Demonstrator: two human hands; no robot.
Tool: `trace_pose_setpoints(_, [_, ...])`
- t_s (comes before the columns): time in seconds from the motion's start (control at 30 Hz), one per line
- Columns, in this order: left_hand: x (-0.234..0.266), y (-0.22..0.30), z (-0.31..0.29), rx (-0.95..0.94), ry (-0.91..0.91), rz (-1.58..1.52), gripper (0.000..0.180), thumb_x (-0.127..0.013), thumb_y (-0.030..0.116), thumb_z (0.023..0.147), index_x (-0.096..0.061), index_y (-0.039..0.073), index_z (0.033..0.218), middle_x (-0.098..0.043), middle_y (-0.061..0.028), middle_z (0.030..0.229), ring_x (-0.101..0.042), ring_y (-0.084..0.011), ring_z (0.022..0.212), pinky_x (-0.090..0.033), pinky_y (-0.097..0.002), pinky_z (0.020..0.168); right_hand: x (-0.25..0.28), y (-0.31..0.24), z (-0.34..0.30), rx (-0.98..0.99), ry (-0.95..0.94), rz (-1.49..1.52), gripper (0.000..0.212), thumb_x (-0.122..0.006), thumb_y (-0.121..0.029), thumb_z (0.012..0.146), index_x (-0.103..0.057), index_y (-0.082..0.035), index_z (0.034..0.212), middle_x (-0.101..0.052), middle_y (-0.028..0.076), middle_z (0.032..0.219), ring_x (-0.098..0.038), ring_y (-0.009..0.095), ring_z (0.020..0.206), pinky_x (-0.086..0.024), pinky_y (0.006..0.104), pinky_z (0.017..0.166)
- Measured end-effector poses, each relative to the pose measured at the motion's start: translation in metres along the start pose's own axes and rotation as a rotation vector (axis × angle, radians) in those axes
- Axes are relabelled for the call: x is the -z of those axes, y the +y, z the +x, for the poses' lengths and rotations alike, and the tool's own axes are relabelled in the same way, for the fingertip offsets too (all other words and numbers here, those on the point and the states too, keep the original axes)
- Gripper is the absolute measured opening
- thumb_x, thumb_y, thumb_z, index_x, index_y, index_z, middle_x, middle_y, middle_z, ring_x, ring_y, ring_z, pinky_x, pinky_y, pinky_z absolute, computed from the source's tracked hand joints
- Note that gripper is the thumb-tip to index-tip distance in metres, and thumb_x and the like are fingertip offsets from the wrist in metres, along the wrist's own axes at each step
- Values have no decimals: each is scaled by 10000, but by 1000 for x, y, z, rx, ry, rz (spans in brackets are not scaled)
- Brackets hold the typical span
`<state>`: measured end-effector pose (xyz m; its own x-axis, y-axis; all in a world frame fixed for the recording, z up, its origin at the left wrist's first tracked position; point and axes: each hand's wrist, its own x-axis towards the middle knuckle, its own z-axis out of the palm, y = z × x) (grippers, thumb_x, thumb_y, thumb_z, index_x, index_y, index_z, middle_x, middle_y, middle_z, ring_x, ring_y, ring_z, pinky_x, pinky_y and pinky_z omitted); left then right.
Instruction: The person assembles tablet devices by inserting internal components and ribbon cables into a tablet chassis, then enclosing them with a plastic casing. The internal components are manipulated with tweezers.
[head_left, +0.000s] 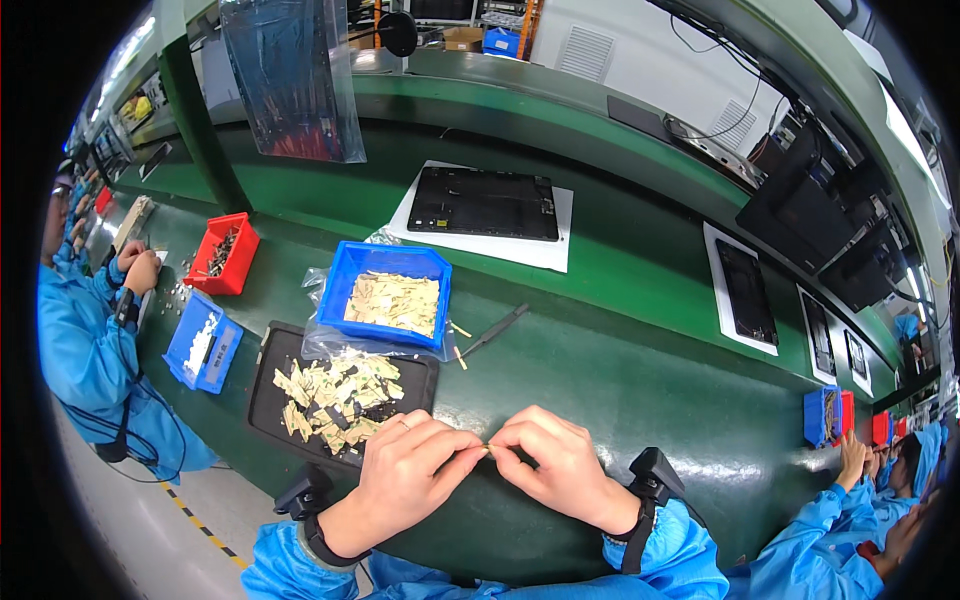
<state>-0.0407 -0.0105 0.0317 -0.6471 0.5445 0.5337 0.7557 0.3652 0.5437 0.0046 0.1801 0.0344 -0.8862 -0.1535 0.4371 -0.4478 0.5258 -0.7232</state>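
Over the near part of the green table, my left hand (412,475) and my right hand (556,468) meet fingertip to fingertip. Both pinch a small tan piece (487,449), mostly hidden by the fingers. Just beyond my left hand lies a black tray (264,395) with a loose heap of pale yellow-green pieces (350,390), some with black parts among them. Behind it a blue bin (383,335) holds more flat pale pieces (392,302). A dark slim tool (497,328) rests on the table right of the bin, near small tan strips (461,358).
Farther left stand a red bin (238,262) of small metal parts and a blue bin (222,360) with white pieces. A black flat panel (485,203) lies on a white sheet on the raised ledge. Co-workers in blue sit at both sides. A clear bag (290,80) hangs above.
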Motion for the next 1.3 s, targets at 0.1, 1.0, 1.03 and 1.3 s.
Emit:
trace_pose_setpoints(0.1, [4,0,-1,-115,-24,142,153,-766,141,706,-669,89,812,-639,2,775,-558,-162,641,-395,-297,547,2,1,0,86,-64,-96,65,-678,-41,846,-637,-7,883,-613,45,820,-581,107,695,-473,236,592])
trace_pose_setpoints(1.0, [14,-5,-14,-470,79,503,166,-686,121,708,-712,116,872,-651,30,839,-472,-88,594,-320,-217,494,-4,2,-8,-829,-343,1014,109,-606,-132,924,-625,-31,960,-585,-29,805,-535,49,705,-450,211,623])
trace_pose_setpoints(1.03, [12,-4,-16,-470,84,508,166,-686,121,708,-712,116,872,-651,30,839,-472,-88,594,-320,-217,494,-5,1,-6,-805,-327,984,100,-607,-121,922,-623,-29,959,-586,-30,810,-528,47,708,-446,213,634])
trace_pose_setpoints(1.3, [37,-9,-31,209,489,27,196,-723,-72,697,-704,7,876,-690,-103,793,-592,-230,625,-442,-323,568,-14,6,32,-440,-260,575,37,-597,-43,873,-599,-15,897,-574,-21,837,-526,39,788,-437,206,729])
